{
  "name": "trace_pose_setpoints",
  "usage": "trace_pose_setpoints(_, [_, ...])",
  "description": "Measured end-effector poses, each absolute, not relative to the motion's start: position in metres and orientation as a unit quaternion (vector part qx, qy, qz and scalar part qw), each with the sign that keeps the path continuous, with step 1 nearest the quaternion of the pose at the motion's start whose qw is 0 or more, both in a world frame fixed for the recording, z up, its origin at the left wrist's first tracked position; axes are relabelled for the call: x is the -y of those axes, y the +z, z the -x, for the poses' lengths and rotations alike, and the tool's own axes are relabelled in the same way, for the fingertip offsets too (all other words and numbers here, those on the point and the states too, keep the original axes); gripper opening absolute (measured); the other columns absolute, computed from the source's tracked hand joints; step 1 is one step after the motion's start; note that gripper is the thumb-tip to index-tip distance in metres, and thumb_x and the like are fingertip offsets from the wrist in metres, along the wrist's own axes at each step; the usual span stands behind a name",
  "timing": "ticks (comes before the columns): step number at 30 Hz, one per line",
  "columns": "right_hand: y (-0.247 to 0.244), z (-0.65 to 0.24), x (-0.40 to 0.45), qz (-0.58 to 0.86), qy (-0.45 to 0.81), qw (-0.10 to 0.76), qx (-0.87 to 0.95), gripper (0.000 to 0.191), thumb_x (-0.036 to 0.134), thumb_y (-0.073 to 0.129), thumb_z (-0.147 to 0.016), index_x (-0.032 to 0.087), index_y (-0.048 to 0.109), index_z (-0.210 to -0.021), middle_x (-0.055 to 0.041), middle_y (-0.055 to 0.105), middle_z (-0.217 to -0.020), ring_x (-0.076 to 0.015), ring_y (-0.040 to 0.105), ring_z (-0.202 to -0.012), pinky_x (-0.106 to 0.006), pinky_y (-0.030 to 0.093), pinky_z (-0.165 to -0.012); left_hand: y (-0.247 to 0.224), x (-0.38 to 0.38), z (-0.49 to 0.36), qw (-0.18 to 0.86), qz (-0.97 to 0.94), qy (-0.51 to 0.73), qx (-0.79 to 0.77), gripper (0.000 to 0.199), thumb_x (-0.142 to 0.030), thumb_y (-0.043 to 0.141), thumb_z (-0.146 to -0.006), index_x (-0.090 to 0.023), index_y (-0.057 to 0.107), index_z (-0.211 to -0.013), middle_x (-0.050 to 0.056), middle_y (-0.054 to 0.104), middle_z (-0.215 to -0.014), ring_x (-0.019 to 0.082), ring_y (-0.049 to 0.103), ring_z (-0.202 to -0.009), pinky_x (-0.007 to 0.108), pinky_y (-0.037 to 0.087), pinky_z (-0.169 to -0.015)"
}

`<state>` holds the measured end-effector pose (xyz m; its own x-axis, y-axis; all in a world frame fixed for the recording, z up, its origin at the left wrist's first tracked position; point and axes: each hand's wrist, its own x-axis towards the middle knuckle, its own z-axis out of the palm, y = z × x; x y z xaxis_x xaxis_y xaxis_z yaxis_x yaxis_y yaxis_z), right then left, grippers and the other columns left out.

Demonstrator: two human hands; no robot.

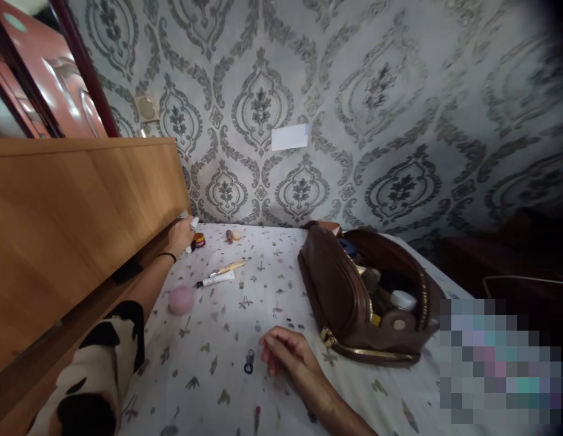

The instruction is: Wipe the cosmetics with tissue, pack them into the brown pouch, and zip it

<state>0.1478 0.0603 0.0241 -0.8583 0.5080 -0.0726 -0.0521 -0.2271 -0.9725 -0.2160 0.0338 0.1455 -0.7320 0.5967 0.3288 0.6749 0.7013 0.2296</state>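
Note:
My left hand (180,235), with a dark band at the wrist, reaches to the far left beside the wooden board. Its fingers are closed on a small white item (194,223), mostly hidden by the hand. A small round jar (199,240) with a yellow and red side stands right by it. Nearer to me lie a pale yellow stick-like item (233,266), a white tube with a black cap (217,279) and a pink round puff (180,300). My right hand (288,352) rests loosely curled and holds nothing, beside a dark hair tie (249,362).
A brown bag (338,284) stands unzipped on the right, with several containers inside, one with a white lid (403,300). Two small items (233,236) lie near the wall. The wooden board (90,230) borders the patterned sheet (267,297) on the left.

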Motion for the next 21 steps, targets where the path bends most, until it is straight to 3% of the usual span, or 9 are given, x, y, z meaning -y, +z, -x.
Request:
trace_pose_setpoints(4, [0.022, -0.148, -0.063, 0.195, 0.756, 0.171, 0.601, 0.056, 0.072, 0.068, -0.072, 0.017, 0.064, -0.072, -0.0009, 0.062, -0.062, -0.0100, 0.052, -0.047, -0.024, 0.038, -0.049, 0.129, -0.046, 0.255, 0.090, 0.313, -0.123, 0.937, 0.034, -0.035, 0.058, -0.096, -0.017, 0.060, -0.124, 0.010, 0.066, -0.120, 0.023, 0.065, -0.106, 0.044, 0.054, -0.091])
trace_pose_setpoints(8, [0.014, -0.148, -0.067, 0.184, 0.761, 0.152, 0.603, 0.056, 0.074, 0.064, -0.075, 0.018, 0.061, -0.072, -0.0003, 0.060, -0.063, -0.0097, 0.051, -0.046, -0.024, 0.037, -0.050, 0.102, -0.061, 0.273, 0.060, 0.316, -0.087, 0.943, 0.037, -0.039, 0.060, -0.095, -0.017, 0.059, -0.125, 0.009, 0.064, -0.122, 0.023, 0.065, -0.105, 0.044, 0.055, -0.090])
trace_pose_setpoints(15, [0.012, -0.149, -0.067, 0.191, 0.770, 0.146, 0.592, 0.055, 0.074, 0.064, -0.075, 0.018, 0.059, -0.074, 0.0004, 0.060, -0.064, -0.0090, 0.050, -0.047, -0.023, 0.036, -0.049, 0.077, -0.076, 0.279, 0.043, 0.351, -0.035, 0.935, 0.050, -0.055, 0.046, -0.092, -0.016, 0.063, -0.117, 0.020, 0.066, -0.126, 0.036, 0.062, -0.115, 0.046, 0.050, -0.088])
trace_pose_setpoints(21, [0.017, -0.148, -0.062, 0.200, 0.790, 0.146, 0.560, 0.058, 0.073, 0.069, -0.068, 0.016, 0.060, -0.074, 0.0015, 0.060, -0.061, -0.0070, 0.051, -0.045, -0.020, 0.035, -0.047, 0.080, -0.073, 0.263, 0.061, 0.374, -0.021, 0.925, 0.040, -0.047, 0.045, -0.091, -0.015, 0.063, -0.107, 0.021, 0.065, -0.121, 0.037, 0.066, -0.106, 0.047, 0.051, -0.082])
